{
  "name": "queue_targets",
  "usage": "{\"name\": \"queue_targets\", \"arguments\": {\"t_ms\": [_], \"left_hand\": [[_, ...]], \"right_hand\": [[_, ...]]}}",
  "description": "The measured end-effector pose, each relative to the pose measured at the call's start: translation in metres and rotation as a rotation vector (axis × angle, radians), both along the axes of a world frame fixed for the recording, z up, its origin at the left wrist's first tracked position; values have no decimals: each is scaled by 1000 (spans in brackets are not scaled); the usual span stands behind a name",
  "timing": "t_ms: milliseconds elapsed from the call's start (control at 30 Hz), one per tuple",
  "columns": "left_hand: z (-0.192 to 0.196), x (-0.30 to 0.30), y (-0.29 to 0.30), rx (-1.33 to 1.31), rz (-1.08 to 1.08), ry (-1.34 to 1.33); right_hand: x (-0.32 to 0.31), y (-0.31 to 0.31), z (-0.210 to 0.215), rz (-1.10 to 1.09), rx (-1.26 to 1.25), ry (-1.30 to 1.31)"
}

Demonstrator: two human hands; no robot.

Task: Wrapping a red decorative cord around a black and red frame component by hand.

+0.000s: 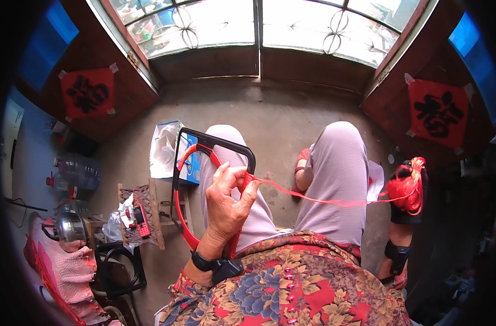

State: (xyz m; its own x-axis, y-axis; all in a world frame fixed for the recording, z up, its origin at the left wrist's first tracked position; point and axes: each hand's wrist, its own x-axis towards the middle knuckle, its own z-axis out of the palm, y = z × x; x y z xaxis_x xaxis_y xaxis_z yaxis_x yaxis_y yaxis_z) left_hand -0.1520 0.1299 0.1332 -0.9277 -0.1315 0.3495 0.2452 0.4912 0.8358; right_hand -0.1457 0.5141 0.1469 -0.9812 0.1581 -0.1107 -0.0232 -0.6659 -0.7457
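My left hand (226, 195) is closed around a black rounded frame (218, 142) above my left thigh. Parts of the frame are wrapped in red cord, and a red curved band (186, 154) shows inside it. From my left fingertips a thin red strand (324, 202) runs across my lap to a looped bundle of red cord (408, 190) at the right. My right hand (404, 215) is at that bundle; something black covers it, and the bundle hides most of its fingers.
A blue box (190, 163) with a white bag stands beyond my left knee. A small wooden stool (153, 217) bears a red phone (142, 220). Further left are a metal kettle (71, 228) and plastic bottles (79, 171). Double doors (259, 65) stand ahead.
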Motion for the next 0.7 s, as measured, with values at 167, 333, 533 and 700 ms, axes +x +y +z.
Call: {"name": "queue_targets", "arguments": {"t_ms": [167, 333, 533, 700], "left_hand": [[-12, -2, 10, -135, -12, 31], [-21, -2, 9, -79, 59, 97], [-20, -1, 7, -173, 52, 130], [-20, -1, 7, -213, 32, 92]], "right_hand": [[3, -6, -1, 26, -120, -25], [-16, -80, 8, 288, 221, -175], [-52, -184, 1, 891, 459, -228], [-54, -194, -13, 918, 614, -205]]}}
